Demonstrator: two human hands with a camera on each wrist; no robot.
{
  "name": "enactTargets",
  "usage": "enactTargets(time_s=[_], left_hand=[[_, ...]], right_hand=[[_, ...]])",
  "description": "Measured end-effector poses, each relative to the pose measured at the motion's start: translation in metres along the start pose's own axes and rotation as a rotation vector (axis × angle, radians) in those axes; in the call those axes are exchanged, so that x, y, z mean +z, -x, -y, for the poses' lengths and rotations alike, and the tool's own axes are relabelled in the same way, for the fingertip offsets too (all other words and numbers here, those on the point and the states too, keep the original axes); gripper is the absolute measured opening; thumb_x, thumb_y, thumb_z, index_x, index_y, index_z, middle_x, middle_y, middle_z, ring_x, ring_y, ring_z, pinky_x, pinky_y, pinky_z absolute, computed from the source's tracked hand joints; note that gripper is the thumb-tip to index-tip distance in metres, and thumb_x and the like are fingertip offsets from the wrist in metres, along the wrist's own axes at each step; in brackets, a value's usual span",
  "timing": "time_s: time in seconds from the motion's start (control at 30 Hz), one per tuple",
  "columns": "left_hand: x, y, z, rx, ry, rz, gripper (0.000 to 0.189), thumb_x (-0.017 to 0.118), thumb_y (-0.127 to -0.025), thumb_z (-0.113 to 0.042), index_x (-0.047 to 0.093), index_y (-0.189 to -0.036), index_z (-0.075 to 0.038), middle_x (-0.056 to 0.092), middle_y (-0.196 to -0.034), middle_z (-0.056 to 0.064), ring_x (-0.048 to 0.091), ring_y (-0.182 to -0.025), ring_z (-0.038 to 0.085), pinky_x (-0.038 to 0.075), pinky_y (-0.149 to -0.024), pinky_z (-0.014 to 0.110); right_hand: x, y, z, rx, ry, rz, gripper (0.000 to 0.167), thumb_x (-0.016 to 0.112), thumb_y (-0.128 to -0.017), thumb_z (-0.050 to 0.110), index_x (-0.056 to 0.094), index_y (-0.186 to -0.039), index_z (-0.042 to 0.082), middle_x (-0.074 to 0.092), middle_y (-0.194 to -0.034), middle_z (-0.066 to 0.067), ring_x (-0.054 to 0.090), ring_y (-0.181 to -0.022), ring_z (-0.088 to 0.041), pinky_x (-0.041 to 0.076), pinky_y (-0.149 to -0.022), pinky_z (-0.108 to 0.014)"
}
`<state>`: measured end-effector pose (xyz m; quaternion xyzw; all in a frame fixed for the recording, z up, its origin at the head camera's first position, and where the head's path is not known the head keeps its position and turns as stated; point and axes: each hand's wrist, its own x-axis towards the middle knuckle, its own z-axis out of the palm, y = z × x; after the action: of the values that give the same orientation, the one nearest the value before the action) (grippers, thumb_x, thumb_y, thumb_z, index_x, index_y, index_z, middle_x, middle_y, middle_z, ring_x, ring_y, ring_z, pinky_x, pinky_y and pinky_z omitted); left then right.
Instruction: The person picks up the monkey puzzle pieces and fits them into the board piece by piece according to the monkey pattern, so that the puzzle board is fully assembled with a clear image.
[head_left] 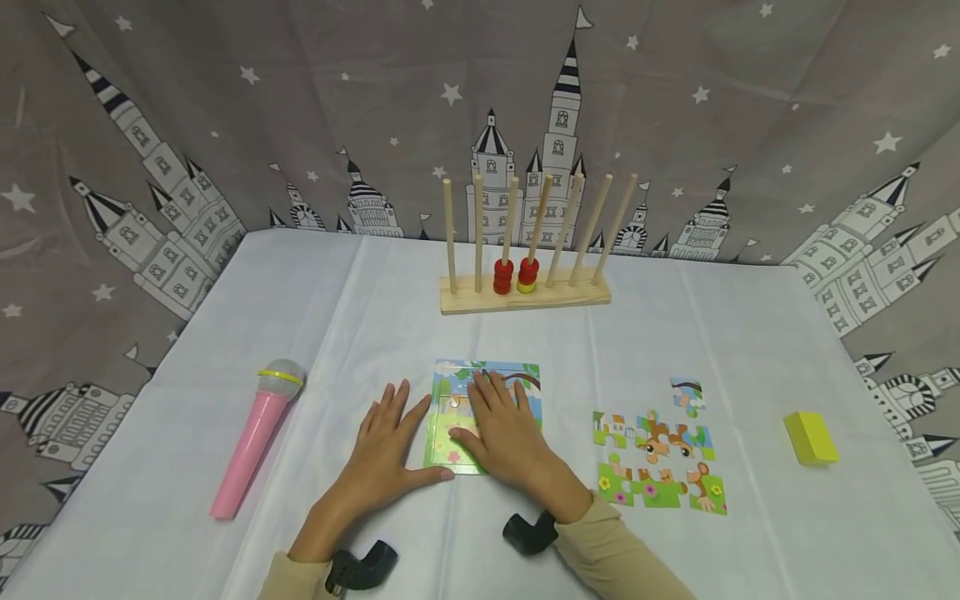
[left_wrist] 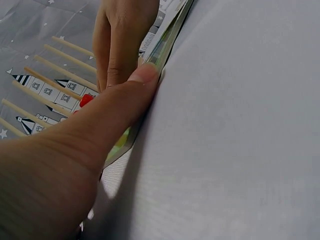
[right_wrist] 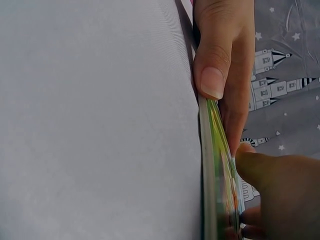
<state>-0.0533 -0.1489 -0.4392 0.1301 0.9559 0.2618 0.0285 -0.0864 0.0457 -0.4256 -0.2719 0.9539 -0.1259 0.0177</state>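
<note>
A square picture puzzle board (head_left: 442, 433) with a sky and grass scene lies in front of me. My left hand (head_left: 382, 458) is spread at its left side, fingers straight, thumb touching the board's near edge. In the left wrist view that thumb (left_wrist: 142, 75) lies along the edge of the board. My right hand (head_left: 510, 433) rests over the board's upper middle with fingers extended, hiding part of the picture. Loose jigsaw pieces (head_left: 662, 494) showing a brown animal lie to the right, roughly arranged, with one piece (head_left: 687, 396) a little above the others.
A wooden peg stand (head_left: 525, 302) with several upright pegs stands at the back, red rings (head_left: 503, 277) and a yellow ring (head_left: 527, 287) on two pegs. A pink toy microphone (head_left: 251, 450) lies left. A yellow block (head_left: 812, 438) sits far right on the white cloth (head_left: 360, 325).
</note>
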Motion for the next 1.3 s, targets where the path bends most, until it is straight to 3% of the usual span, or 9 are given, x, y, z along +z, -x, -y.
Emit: enactTargets(time_s=[0.37, 0.67, 0.9, 1.1, 1.3], left_hand=[[0.0, 0.002, 0.0, 0.001, -0.003, 0.003, 0.098, 0.069, -0.064, -0.06, 0.034, -0.14, -0.01, 0.012, -0.151, 0.02, 0.005, -0.14, 0.039, 0.007, -0.11, 0.056], [-0.001, 0.003, -0.002, -0.012, 0.007, -0.004, 0.1, 0.07, -0.062, -0.061, 0.035, -0.14, -0.009, 0.014, -0.151, 0.02, 0.005, -0.14, 0.039, 0.007, -0.11, 0.055], [0.0, 0.003, -0.001, -0.01, 0.006, -0.024, 0.099, 0.071, -0.061, -0.06, 0.037, -0.138, -0.008, 0.016, -0.15, 0.021, 0.007, -0.139, 0.039, 0.008, -0.11, 0.056], [0.001, 0.002, -0.002, -0.013, 0.003, -0.018, 0.098, 0.07, -0.062, -0.061, 0.037, -0.138, -0.009, 0.016, -0.15, 0.021, 0.007, -0.14, 0.039, 0.009, -0.11, 0.056], [0.001, 0.002, -0.002, -0.015, 0.009, -0.021, 0.098, 0.071, -0.062, -0.06, 0.037, -0.138, -0.008, 0.016, -0.15, 0.021, 0.007, -0.139, 0.039, 0.009, -0.11, 0.056]], right_hand=[[-0.001, -0.001, -0.002, 0.004, -0.091, -0.04, 0.064, 0.045, -0.09, 0.048, 0.04, -0.136, 0.003, 0.036, -0.144, -0.013, 0.026, -0.137, -0.03, 0.022, -0.108, -0.056], [-0.007, 0.0, -0.019, 0.032, -0.177, -0.223, 0.052, 0.057, -0.087, 0.036, 0.051, -0.126, 0.002, 0.05, -0.131, -0.013, 0.047, -0.122, -0.028, 0.038, -0.101, -0.045], [-0.023, 0.008, -0.051, 0.193, -0.312, -0.298, 0.043, 0.059, -0.087, 0.027, 0.055, -0.123, 0.003, 0.052, -0.129, -0.015, 0.047, -0.12, -0.03, 0.039, -0.097, -0.048], [-0.037, 0.026, -0.101, 0.329, -0.366, -0.346, 0.038, 0.058, -0.088, 0.026, 0.059, -0.118, 0.001, 0.056, -0.12, -0.02, 0.051, -0.112, -0.036, 0.038, -0.094, -0.053], [-0.05, 0.056, -0.148, 0.549, -0.377, -0.438, 0.03, 0.056, -0.089, 0.023, 0.062, -0.108, 0.0, 0.059, -0.105, -0.02, 0.054, -0.092, -0.03, 0.043, -0.077, -0.041]])
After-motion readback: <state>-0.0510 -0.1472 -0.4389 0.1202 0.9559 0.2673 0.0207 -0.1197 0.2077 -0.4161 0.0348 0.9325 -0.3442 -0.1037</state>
